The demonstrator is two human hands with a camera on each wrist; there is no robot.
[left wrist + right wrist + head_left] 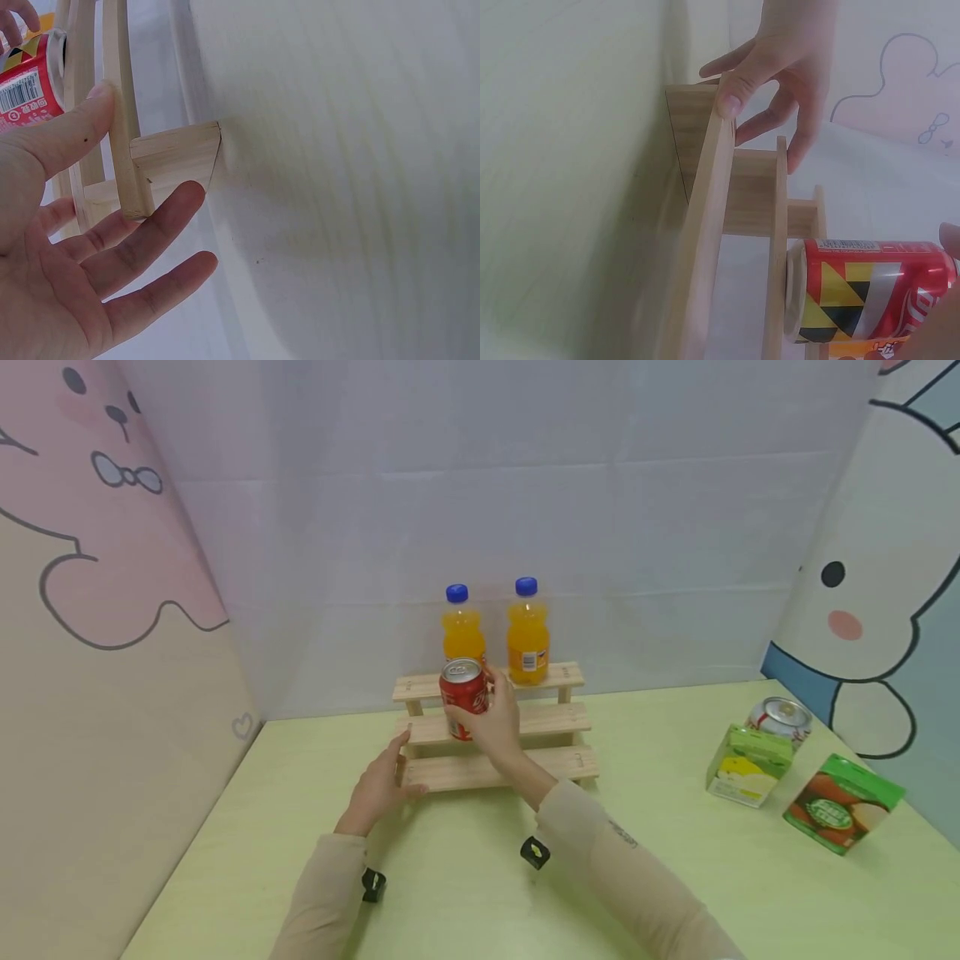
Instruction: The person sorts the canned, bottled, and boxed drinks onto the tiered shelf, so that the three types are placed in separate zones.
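A three-step wooden shelf (480, 770) stands against the back cloth. My right hand (492, 723) grips a red soda can (463, 689) upright, its base right at the middle step. In the right wrist view the can (870, 292) shows a yellow and black pattern, and only parts of the holding hand appear at the edge. My left hand (378, 783) holds the shelf's left end, with the thumb (86, 124) on the front slat and the fingers around the end. Two orange drink bottles (528, 643) with blue caps stand on the top step; the can partly covers the left one.
On the right of the table (450, 902) are a green juice carton (750, 766), a green and brown carton (842, 804) that looks tilted, and a silver-topped can (782, 717) behind the first carton. Cartoon-printed panels (862, 568) flank both sides.
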